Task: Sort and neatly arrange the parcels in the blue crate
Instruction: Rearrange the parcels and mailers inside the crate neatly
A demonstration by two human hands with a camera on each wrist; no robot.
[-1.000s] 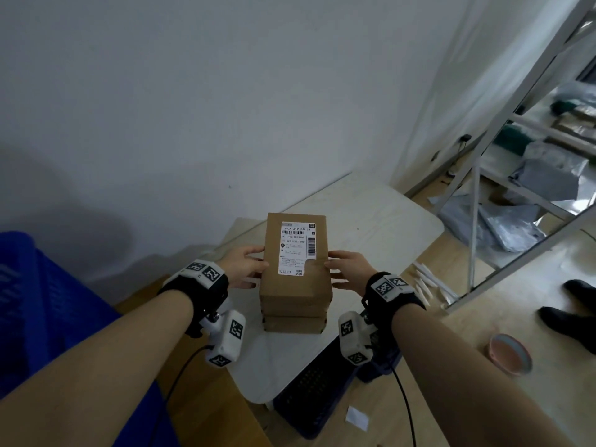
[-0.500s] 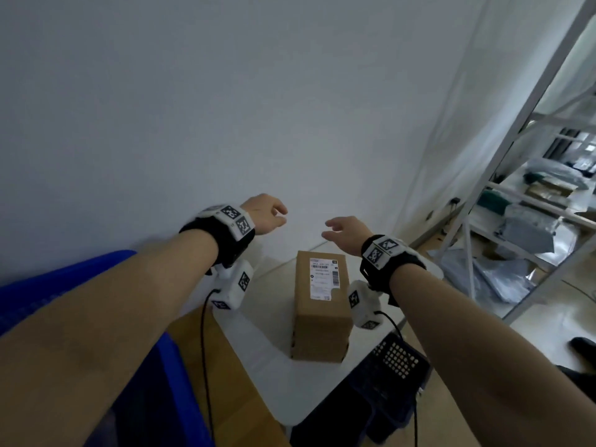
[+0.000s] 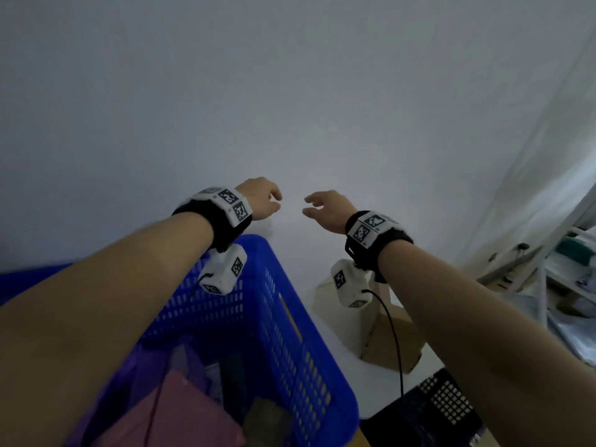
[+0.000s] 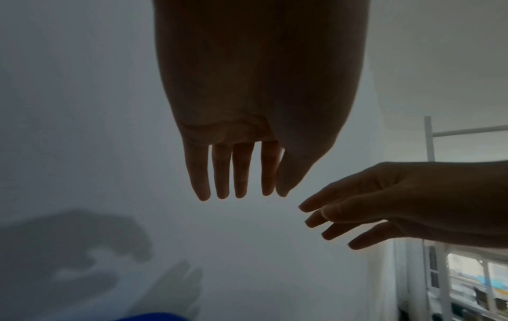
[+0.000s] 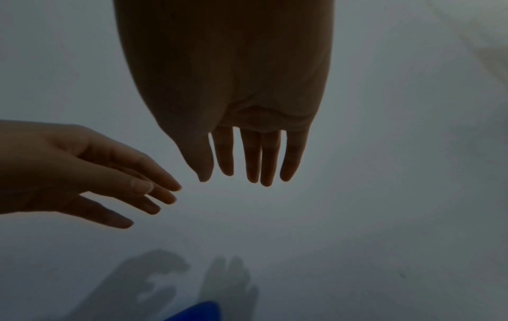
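Note:
Both hands are raised in front of the white wall, empty, a short gap between them. My left hand [image 3: 263, 198] hangs above the far corner of the blue crate [image 3: 290, 321], fingers [image 4: 219, 173] straight and relaxed. My right hand [image 3: 325, 206] is level with it, its fingers [image 5: 253, 156] also loose. The crate holds soft parcels, a pink one [image 3: 180, 411] on top. The stacked brown cardboard boxes [image 3: 390, 340] stand on the white table [image 3: 335, 346] to the right of the crate, partly hidden by my right arm and its wrist camera.
A black perforated crate [image 3: 435, 411] sits under the table's near edge. A metal shelf rack [image 3: 561, 253] with grey bags stands at the far right. The white wall is close ahead.
Both hands let go of the stacked boxes, rose and swung left. They now hang empty by the wall above the blue crate, which has come into view.

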